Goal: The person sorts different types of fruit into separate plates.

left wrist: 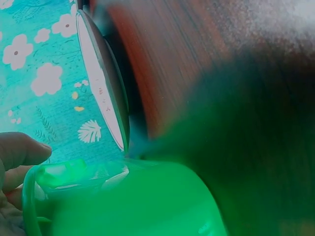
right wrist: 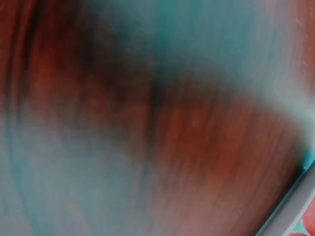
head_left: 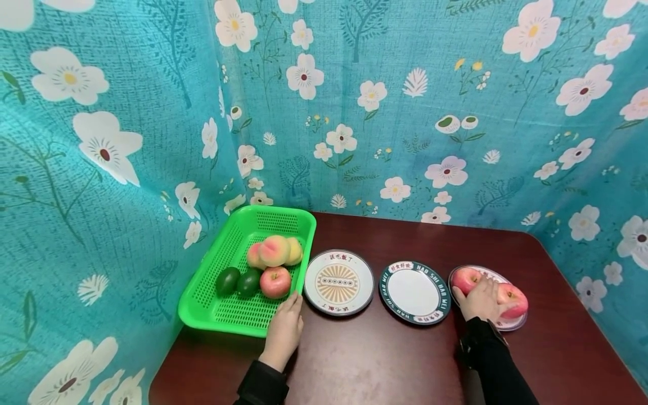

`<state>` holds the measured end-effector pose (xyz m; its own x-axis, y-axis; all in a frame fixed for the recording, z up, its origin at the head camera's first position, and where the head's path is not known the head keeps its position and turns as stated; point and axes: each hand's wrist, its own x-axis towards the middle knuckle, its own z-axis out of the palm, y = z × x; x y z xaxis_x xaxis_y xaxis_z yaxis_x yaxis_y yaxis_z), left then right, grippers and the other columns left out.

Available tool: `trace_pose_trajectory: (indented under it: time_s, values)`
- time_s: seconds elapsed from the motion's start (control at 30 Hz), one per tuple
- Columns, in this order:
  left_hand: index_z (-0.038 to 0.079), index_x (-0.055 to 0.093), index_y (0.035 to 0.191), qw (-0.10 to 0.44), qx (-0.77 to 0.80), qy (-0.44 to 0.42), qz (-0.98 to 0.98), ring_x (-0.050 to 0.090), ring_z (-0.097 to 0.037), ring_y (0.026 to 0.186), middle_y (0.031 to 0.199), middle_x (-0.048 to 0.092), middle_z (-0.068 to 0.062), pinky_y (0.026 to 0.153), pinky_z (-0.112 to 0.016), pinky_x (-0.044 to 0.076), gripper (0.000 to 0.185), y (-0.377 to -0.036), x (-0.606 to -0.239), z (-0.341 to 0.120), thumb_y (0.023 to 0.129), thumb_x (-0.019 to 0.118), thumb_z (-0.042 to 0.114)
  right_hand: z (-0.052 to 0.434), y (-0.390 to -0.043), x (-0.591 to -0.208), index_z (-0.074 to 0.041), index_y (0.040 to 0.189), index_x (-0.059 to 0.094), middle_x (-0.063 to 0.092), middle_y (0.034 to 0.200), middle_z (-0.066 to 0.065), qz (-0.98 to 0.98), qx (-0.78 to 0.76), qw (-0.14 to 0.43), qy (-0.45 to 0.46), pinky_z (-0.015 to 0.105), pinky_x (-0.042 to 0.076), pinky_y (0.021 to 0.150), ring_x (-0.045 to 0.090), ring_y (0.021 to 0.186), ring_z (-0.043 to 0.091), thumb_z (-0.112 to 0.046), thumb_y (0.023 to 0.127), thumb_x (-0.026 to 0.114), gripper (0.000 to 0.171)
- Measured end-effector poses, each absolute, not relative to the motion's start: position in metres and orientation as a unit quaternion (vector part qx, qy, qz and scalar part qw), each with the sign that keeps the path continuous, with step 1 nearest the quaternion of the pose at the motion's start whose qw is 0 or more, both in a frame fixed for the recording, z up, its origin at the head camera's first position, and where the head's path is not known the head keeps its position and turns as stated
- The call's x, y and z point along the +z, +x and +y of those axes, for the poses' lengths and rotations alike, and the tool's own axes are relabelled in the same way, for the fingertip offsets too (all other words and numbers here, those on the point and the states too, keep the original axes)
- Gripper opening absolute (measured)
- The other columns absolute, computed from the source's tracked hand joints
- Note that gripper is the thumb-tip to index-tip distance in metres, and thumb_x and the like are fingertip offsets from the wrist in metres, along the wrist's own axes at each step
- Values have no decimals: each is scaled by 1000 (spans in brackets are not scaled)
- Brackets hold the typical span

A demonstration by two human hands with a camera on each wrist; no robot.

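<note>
My left hand (head_left: 284, 329) grips the near right rim of a green plastic basket (head_left: 202, 312); in the left wrist view the thumb and fingers (left wrist: 22, 147) are at that rim. Inside the basket lie peaches (head_left: 275, 251), two dark green avocado-like fruits (head_left: 248, 282) and a red apple (head_left: 275, 282). My right hand (head_left: 481, 301) is over the rightmost plate (head_left: 515, 324), with thumb and fingers about the left apple (head_left: 466, 279). A second apple (head_left: 512, 300) sits beside the hand on the same plate. The right wrist view is mostly blurred tabletop.
Between the hands, a white plate with a tan sunburst pattern (head_left: 339, 298) stands beside the basket, and a green-rimmed plate (head_left: 416, 292) stands to its right. All rest on a dark brown table (head_left: 374, 360). A blue floral cloth (head_left: 354, 112) hangs behind and at both sides.
</note>
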<state>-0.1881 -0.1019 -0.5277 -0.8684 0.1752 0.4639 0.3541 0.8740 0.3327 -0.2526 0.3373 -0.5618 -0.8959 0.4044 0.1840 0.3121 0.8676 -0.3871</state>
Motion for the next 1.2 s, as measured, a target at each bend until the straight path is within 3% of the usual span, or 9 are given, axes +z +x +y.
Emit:
trace_pose_trajectory:
  time_s: [0.23, 0.37, 0.53, 0.7, 0.97, 1.2]
  values:
    - [-7, 59, 110, 219, -210, -139, -943, 54, -34, 96, 116, 54, -18, 76, -40, 46, 38, -187, -527, -102, 72, 65, -2, 337, -248, -559, 18, 132, 11, 16, 131, 40, -967, 162, 114, -161, 68, -17, 82, 8, 125, 47, -36, 82, 58, 88]
    - [-6, 59, 110, 209, -206, -138, -946, 54, -34, 97, 117, 53, -18, 78, -40, 45, 37, -189, -526, -100, 74, 61, -3, 339, -244, -559, 18, 132, 11, 15, 132, 40, -964, 178, 132, -148, 68, -17, 84, 5, 126, 46, -34, 81, 59, 87]
    - [-6, 59, 110, 202, -204, -133, -949, 54, -34, 96, 117, 54, -18, 78, -40, 45, 36, -189, -525, -101, 74, 61, -3, 328, -240, -561, 18, 127, 26, 24, 129, 38, -949, 208, 214, -104, 66, 2, 92, 15, 123, 47, -20, 74, 62, 74]
    - [-6, 59, 110, 200, -229, -126, -944, 54, -35, 97, 117, 53, -18, 76, -41, 46, 37, -188, -525, -100, 74, 61, -4, 301, -229, -561, 22, 114, 40, 34, 118, 40, -949, 189, 250, 12, 62, 21, 88, 28, 113, 49, -12, 65, 65, 64]
    - [-8, 57, 112, 191, -235, -127, -945, 52, -35, 101, 119, 52, -19, 79, -41, 45, 41, -187, -521, -105, 72, 65, -1, 245, -205, -576, 12, 109, 52, 41, 118, 36, -964, 186, 139, 132, 58, 29, 90, 37, 112, 46, -18, 68, 69, 54]
    - [-11, 53, 113, 99, -338, -140, -925, 48, -37, 106, 116, 50, -24, 86, -45, 40, 42, -196, -510, -114, 79, 64, 11, 227, -194, -576, 9, 113, 51, 47, 114, 30, -976, 151, 40, 149, 57, 30, 90, 44, 108, 42, -28, 66, 71, 63]
